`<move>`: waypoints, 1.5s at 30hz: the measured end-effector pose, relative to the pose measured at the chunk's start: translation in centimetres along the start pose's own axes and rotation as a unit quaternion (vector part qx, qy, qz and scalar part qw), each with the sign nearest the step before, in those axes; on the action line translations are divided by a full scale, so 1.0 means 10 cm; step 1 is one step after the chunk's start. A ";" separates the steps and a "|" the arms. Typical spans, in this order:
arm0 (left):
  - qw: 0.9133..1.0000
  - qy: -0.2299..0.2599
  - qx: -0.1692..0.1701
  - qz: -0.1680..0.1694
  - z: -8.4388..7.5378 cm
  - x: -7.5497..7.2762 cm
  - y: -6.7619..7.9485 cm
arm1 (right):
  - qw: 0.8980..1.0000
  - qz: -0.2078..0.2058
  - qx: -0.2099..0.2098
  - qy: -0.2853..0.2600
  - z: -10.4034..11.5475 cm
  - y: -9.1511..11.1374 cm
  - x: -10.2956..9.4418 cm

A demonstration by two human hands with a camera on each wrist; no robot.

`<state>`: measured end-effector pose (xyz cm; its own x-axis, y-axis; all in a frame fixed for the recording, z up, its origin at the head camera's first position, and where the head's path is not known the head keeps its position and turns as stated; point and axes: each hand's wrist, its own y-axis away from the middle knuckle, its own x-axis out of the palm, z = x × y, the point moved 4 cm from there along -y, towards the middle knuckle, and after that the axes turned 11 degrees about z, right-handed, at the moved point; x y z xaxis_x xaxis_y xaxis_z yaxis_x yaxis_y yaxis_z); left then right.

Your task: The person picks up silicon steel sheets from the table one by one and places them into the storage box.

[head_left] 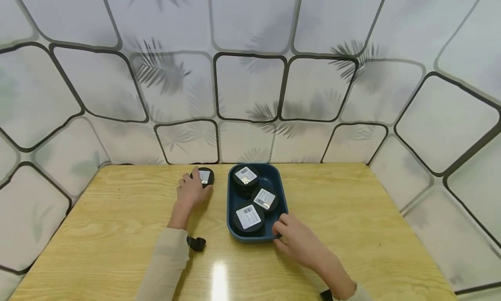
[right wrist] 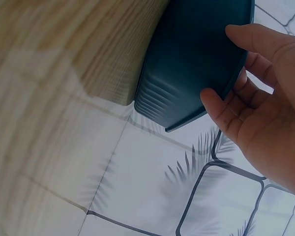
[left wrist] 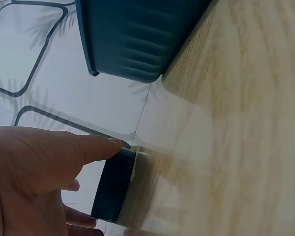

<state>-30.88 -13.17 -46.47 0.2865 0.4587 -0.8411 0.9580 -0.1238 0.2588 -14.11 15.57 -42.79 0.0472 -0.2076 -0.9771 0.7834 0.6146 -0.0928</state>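
Note:
Near the back edge of the table, left of the bin, my left hand (head_left: 192, 192) grips a round black container (head_left: 205, 176) with a white label on top. The left wrist view shows its dark side (left wrist: 113, 187) between thumb and fingers, standing on the wood. A dark blue rectangular bin (head_left: 254, 240) is in the middle, holding several black round containers (head_left: 248, 217) with white labels. At its front right corner, my right hand (head_left: 301, 242) pinches the rim. In the right wrist view, the thumb and fingers lie around the bin's edge (right wrist: 196, 64).
All this stands on a light wooden table (head_left: 344, 196), whose back edge meets a patterned wall (head_left: 250, 88). The back container in the bin stands higher than the others; what is under it is hidden. A dark wrist device (head_left: 197, 243) sits by the left sleeve.

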 end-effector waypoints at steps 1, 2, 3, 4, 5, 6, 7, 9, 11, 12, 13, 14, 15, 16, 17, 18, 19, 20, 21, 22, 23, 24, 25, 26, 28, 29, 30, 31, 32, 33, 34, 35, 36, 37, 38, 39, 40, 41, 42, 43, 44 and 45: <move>1.000 0.002 0.002 -0.002 0.00 0.00 -0.01 | 1.000 0.000 0.001 -0.002 0.01 0.01 0.00; 1.000 0.006 0.004 -0.003 0.01 0.00 -0.01 | 1.000 -0.001 0.001 -0.003 0.01 0.01 0.00; 1.000 0.009 0.006 -0.007 0.01 -0.01 -0.01 | 1.000 -0.001 0.001 -0.005 0.02 0.01 0.01; 1.000 0.010 0.009 -0.011 0.02 -0.01 -0.02 | 1.000 -0.002 0.000 -0.006 0.02 0.02 0.01; 1.000 0.010 0.012 -0.015 0.02 -0.01 -0.03 | 1.000 -0.003 0.000 -0.006 0.02 0.02 0.01; 1.000 0.009 0.015 -0.020 0.02 -0.02 -0.03 | 1.000 -0.006 0.000 -0.005 0.02 0.02 0.01; 0.999 0.010 0.018 -0.025 0.02 -0.03 -0.03 | 1.000 -0.008 -0.001 -0.004 0.02 0.01 0.01; 0.999 0.004 0.020 -0.034 0.03 -0.04 -0.03 | 1.000 -0.013 -0.004 -0.004 0.03 0.01 0.01; 0.999 -0.004 0.016 -0.041 0.03 -0.05 -0.02 | 1.000 -0.017 -0.009 -0.002 0.03 0.01 0.01; 0.999 -0.008 0.012 -0.045 0.04 -0.05 -0.01 | 1.000 -0.018 -0.011 -0.002 0.03 0.00 0.01; 0.999 -0.013 0.008 -0.049 0.05 -0.06 -0.01 | 1.000 -0.020 -0.014 -0.002 0.04 0.00 0.01; 0.998 -0.018 0.002 -0.054 0.06 -0.06 0.00 | 1.000 -0.022 -0.016 -0.002 0.04 0.00 0.01; 0.998 -0.022 -0.003 -0.058 0.06 -0.07 0.01 | 1.000 -0.025 -0.018 -0.001 0.04 0.00 0.01; 0.998 -0.023 -0.007 -0.060 0.07 -0.07 0.02 | 0.999 -0.027 -0.020 0.000 0.04 0.00 0.01; 0.998 -0.025 -0.011 -0.062 0.07 -0.08 0.03 | 0.999 -0.030 -0.020 0.001 0.04 0.01 0.01; 0.998 -0.025 -0.015 -0.061 0.08 -0.08 0.04 | 0.999 -0.031 -0.020 0.001 0.04 0.01 0.00; 0.998 -0.024 -0.018 -0.059 0.08 -0.08 0.05 | 0.999 -0.031 -0.020 0.001 0.03 0.01 -0.01; 0.998 -0.023 -0.020 -0.056 0.08 -0.08 0.07 | 0.999 -0.029 -0.019 0.000 0.03 0.01 -0.01; 0.998 -0.026 -0.022 -0.051 0.08 -0.08 0.08 | 0.999 -0.028 -0.017 -0.001 0.03 0.01 -0.02; 0.998 -0.027 -0.025 -0.047 0.08 -0.09 0.10 | 1.000 -0.025 -0.016 -0.002 0.02 0.01 -0.03; 0.998 -0.029 -0.027 -0.042 0.08 -0.09 0.11 | 1.000 -0.023 -0.015 -0.003 0.02 0.01 -0.03; 0.998 -0.032 -0.029 -0.038 0.08 -0.10 0.13 | 1.000 -0.021 -0.014 -0.003 0.02 0.01 -0.03; 0.998 -0.037 -0.031 -0.032 0.08 -0.10 0.15 | 1.000 -0.020 -0.014 -0.002 0.02 0.01 -0.04; 0.998 -0.042 -0.033 -0.027 0.08 -0.11 0.18 | 1.000 -0.019 -0.013 -0.001 0.02 0.01 -0.04; 0.998 -0.052 -0.037 -0.016 0.08 -0.12 0.23 | 1.000 -0.018 -0.013 0.002 0.02 0.01 -0.03; 0.998 -0.057 -0.040 -0.010 0.08 -0.12 0.25 | 1.000 -0.018 -0.013 0.003 0.02 0.01 -0.03; 0.997 -0.063 -0.041 -0.004 0.07 -0.13 0.28 | 1.000 -0.018 -0.013 0.004 0.02 0.01 -0.03; 0.997 -0.067 -0.041 0.000 0.07 -0.13 0.31 | 1.000 -0.018 -0.012 0.004 0.01 0.01 -0.03; 0.997 -0.070 -0.042 0.005 0.06 -0.13 0.33 | 1.000 -0.019 -0.012 0.004 0.01 0.01 -0.03; 0.996 -0.074 -0.041 0.009 0.06 -0.13 0.35 | 1.000 -0.021 -0.012 0.002 0.01 0.01 -0.03; 0.996 -0.077 -0.041 0.012 0.05 -0.14 0.37 | 1.000 -0.023 -0.012 0.001 0.01 0.02 -0.04; 0.996 -0.081 -0.039 0.015 0.04 -0.14 0.39 | 1.000 -0.025 -0.012 0.001 0.01 0.02 -0.04; 0.996 -0.083 -0.038 0.017 0.03 -0.15 0.41 | 1.000 -0.027 -0.012 0.001 0.01 0.02 -0.04; 0.996 -0.085 -0.037 0.019 0.03 -0.15 0.42 | 1.000 -0.029 -0.012 0.001 0.01 0.02 -0.04; 0.995 -0.086 -0.037 0.021 0.02 -0.15 0.43 | 0.999 -0.030 -0.013 0.001 0.00 0.02 -0.04; 0.995 -0.086 -0.036 0.021 0.02 -0.15 0.44 | 0.999 -0.031 -0.013 0.002 0.00 0.02 -0.03; 0.996 -0.084 -0.034 0.023 0.02 -0.15 0.45 | 0.999 -0.031 -0.014 0.004 0.00 0.02 -0.03; 0.996 -0.081 -0.029 0.023 0.02 -0.15 0.45 | 0.999 -0.031 -0.014 0.006 0.00 0.02 -0.02; 0.996 -0.079 -0.024 0.024 0.02 -0.15 0.45 | 0.999 -0.031 -0.015 0.007 0.00 0.02 -0.02; 0.997 -0.078 -0.016 0.024 0.02 -0.14 0.45 | 0.999 -0.031 -0.016 0.007 0.00 0.02 -0.01; 0.997 -0.076 -0.008 0.024 0.02 -0.13 0.44 | 0.999 -0.030 -0.017 0.008 0.01 0.02 -0.01; 0.997 -0.074 0.000 0.025 0.02 -0.13 0.44 | 0.999 -0.030 -0.017 0.008 0.01 0.02 -0.01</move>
<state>-27.06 -14.44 -44.37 0.3335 0.3164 -0.8881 0.9422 -0.1443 0.3024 -13.93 15.64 -42.72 -0.0098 -0.2324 -0.9726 0.7627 0.6272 -0.1576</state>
